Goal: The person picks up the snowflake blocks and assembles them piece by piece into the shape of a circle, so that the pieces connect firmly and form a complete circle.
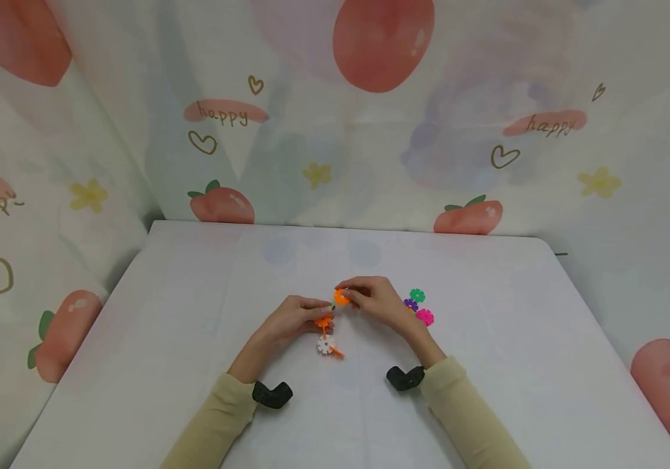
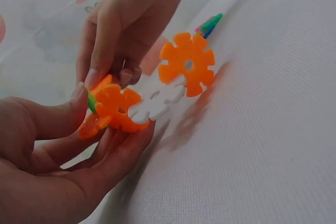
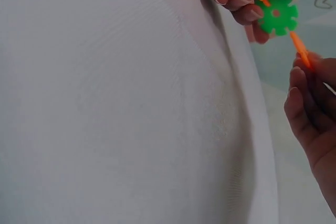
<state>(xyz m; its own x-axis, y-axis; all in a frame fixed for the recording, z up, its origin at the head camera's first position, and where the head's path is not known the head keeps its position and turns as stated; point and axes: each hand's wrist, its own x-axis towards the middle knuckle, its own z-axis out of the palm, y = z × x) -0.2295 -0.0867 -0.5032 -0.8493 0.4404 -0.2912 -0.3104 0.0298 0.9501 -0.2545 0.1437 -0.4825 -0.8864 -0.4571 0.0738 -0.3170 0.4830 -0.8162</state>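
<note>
We hold a disc chain (image 1: 324,322) in our left hand (image 1: 291,319) and pinch an orange disc (image 1: 341,298) in our right hand (image 1: 379,301), beside which more discs (image 1: 425,317) lie.

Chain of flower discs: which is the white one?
Second from the free end: the white disc, between the orange end disc and another orange disc by the left hand. The joined others showing are orange, plus one green disc.

Printed cloth (image 1: 364,153): is hanging behind and at both sides, showing red fruits (image 1: 222,206), yellow flowers (image 1: 317,174), hearts (image 1: 203,151).
White table (image 1: 511,339): is standing before it.
Dark thin strip (image 1: 561,254): is showing near the far right corner, perhaps a rod.
</note>
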